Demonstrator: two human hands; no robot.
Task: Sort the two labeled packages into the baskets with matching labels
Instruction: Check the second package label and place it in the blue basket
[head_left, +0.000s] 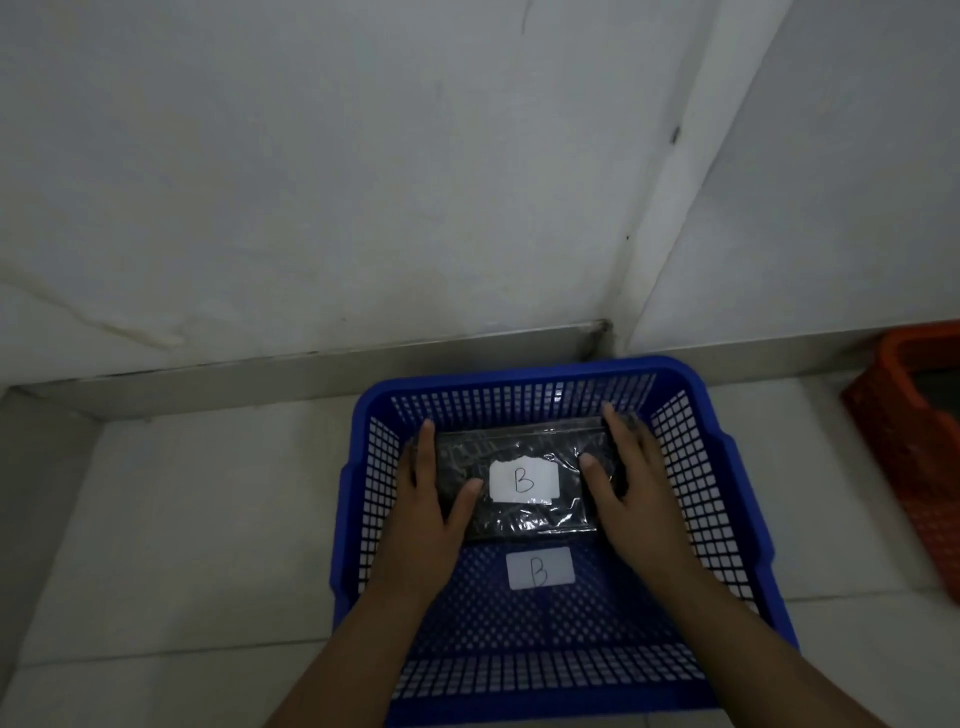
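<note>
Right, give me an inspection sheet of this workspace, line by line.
Surface: pale tiled floor, meeting a white wall.
Job's things: dark plastic-wrapped package labelled B inside the blue perforated plastic basket, whose floor carries a white B label.
Clutter: nothing seen.
Grip: left hand and right hand clasp the package's ends.
Cables: nothing seen.
Surroundings: orange plastic basket at right edge, label not visible.
</note>
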